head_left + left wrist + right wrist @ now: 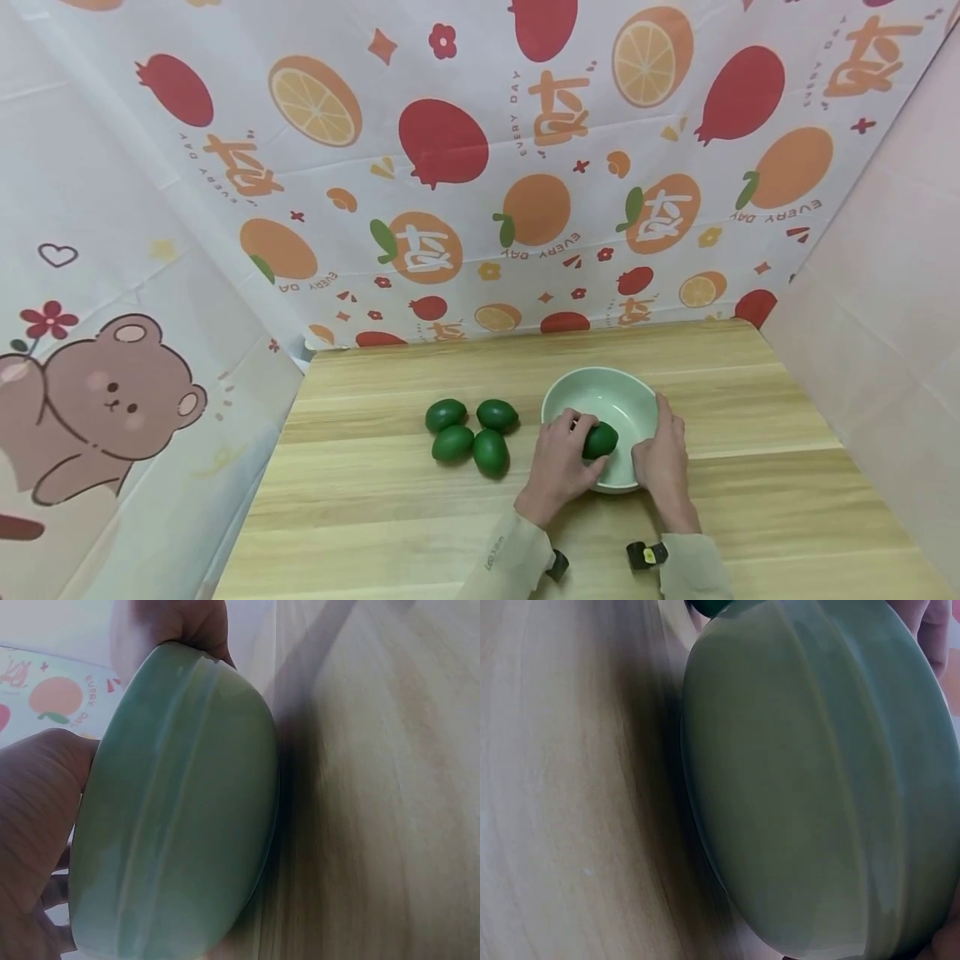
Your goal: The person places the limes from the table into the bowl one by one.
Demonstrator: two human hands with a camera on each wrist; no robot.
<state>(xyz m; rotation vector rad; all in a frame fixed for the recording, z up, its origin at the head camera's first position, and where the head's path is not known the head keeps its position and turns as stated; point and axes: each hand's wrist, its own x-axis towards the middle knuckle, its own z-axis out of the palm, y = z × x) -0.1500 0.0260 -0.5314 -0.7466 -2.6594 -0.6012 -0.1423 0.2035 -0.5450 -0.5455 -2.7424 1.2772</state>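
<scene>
A pale green bowl point(630, 408) stands on the wooden table, and its outer wall point(187, 787) fills much of the left wrist view. Over its near left rim reaches my left hand point(558, 467), fingers and thumb curled round a dark green lime point(601, 440) inside the bowl. My right hand point(663, 458) grips the bowl's right rim, thumb on the inner side and fingers along the outside. Left of the bowl, several more limes point(491, 452) lie close together on the table. In the right wrist view the bowl's side point(795, 765) hides most of both hands.
The light wooden table point(360, 500) runs up to a fruit-printed cloth point(480, 250) at the back. A cloth with a bear print point(112, 400) hangs at the left, and a plain pale cloth point(885, 333) at the right. Both wrists wear dark straps.
</scene>
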